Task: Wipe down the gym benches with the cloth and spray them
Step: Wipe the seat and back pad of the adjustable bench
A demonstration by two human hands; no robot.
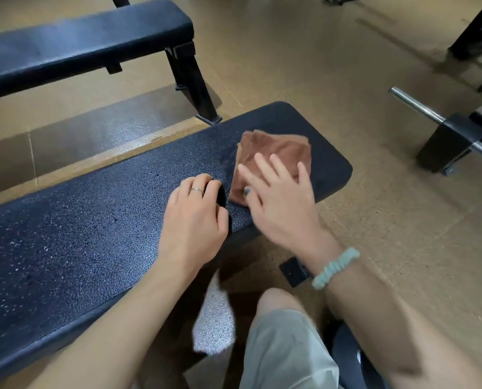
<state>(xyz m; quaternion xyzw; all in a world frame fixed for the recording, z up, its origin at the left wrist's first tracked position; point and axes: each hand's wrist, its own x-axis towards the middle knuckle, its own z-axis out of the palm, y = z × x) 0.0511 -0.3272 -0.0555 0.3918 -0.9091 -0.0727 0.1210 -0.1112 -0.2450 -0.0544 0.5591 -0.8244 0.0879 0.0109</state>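
A brown cloth (pixel 279 151) lies flat on the right end of the near black gym bench (pixel 93 220). My right hand (pixel 279 200) lies over the cloth's near edge with its fingers straight and spread, pressing on it. My left hand (pixel 194 217) rests on the bench pad just left of the cloth, fingers curled under, holding nothing that I can see; it wears a ring. The pad's left part is speckled with small droplets. No spray bottle is in view.
A second black bench (pixel 74 43) stands parallel behind, its leg (pixel 197 88) close to the near bench's far edge. A black stand with a chrome bar (pixel 436 119) sits on the floor at right. My knee (pixel 284 332) and socked foot (pixel 214 321) are below the bench.
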